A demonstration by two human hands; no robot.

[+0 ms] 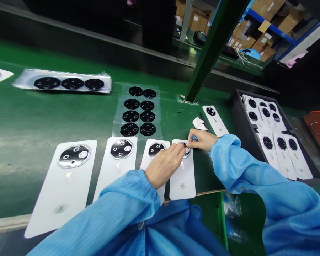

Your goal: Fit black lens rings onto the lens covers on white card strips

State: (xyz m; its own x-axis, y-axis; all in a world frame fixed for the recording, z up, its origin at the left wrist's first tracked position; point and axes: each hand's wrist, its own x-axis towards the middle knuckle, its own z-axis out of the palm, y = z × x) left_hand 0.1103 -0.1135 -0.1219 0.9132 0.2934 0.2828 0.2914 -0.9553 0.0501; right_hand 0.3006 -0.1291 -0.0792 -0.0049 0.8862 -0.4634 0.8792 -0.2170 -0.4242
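Observation:
In front of me a white phone back cover (182, 174) lies flat, its camera area partly hidden by my fingers. My left hand (165, 164) reaches across a neighbouring white cover (148, 165), its fingers closed together with the tips at the upper edge of the camera area; what they pinch there is too small to make out. From the right, my right hand (203, 139) meets it at the same spot, thumb and fingers pinched on a small blue tab (193, 137). Two more white covers, one in the middle (116, 172) and one farther left (65, 190), lie in the same row.
Behind the row lies a clear sheet of black octagonal camera stickers (130, 116); a stack of such sheets (73, 83) sits left. A crumpled white wipe (199, 123), black pen-like tool (204, 121) and another cover (215, 121) lie right, near a black tray (256, 140) and green post (210, 53).

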